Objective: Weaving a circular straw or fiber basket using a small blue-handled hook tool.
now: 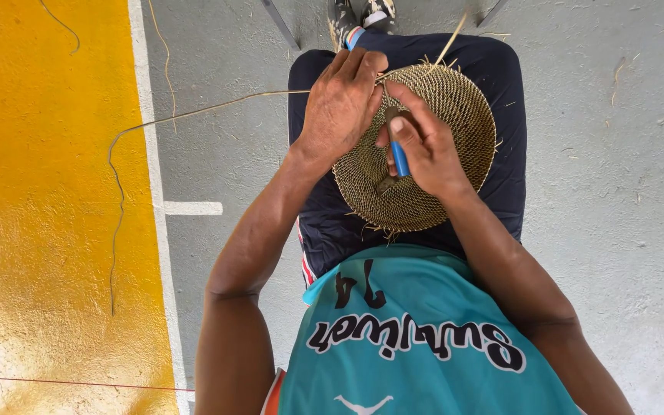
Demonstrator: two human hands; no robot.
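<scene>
- Head view: left hand point(341, 104) reached in with bent arm, fingers curled over the rim of the round woven basket point(455, 107) lying on the lap.
- Right hand point(423, 146) clenched around a blue-handled tool point(399, 160), pressed against the weave.
- Long straw strand point(194, 113) trailed left across the floor point(616, 192).

I get a bright, even daylight feed with no harsh shadows anywhere. The glossy yellow-painted floor strip point(48, 230) throws a washed-out glare at the lower left corner. The rough grey concrete floor point(616, 192) reads flat and softly lit. Focus is crisp on the round woven straw disc point(455, 115), whose weave shows clearly. Straight lines bow outward near the edges, a wide-angle stretch. I see no motion blur.
</scene>
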